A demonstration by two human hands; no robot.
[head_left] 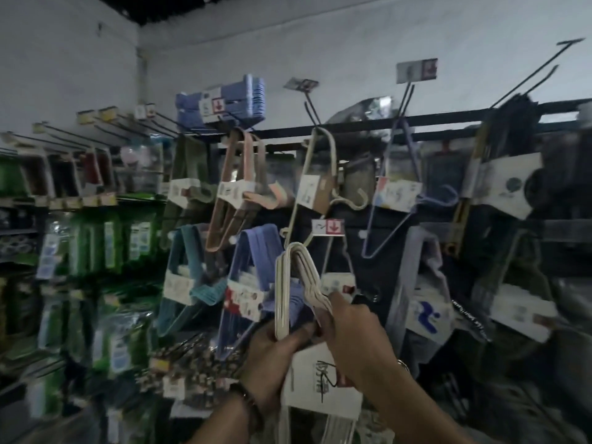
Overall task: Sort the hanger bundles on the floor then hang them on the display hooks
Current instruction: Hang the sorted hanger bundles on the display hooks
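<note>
The fingers [301,331] of the left hand [272,350] were curled round the straight side of the cream hanger bundle [283,293]. The fingers [335,299] of the right hand [358,328] gripped its sloping side, so both hands held it raised in front of the rack. The bundle was a stack of thin cream hangers turned on end, its rounded corner uppermost, with a white card label [320,379] bearing dark script wrapped round it below the hands. Just above that corner hung a price tag [328,227] with a red arrow. Immediately left of the bundle hung a blue bundle [253,283], further left a teal one [189,277], and up and to the left a pink one [237,187]. Above the bundle a dark rail [448,118] carried long display hooks [407,100]. Far left of it stood shelves of green packs [96,245], blurred, and a pale wall [320,43] rose behind everything in the dim room.
</note>
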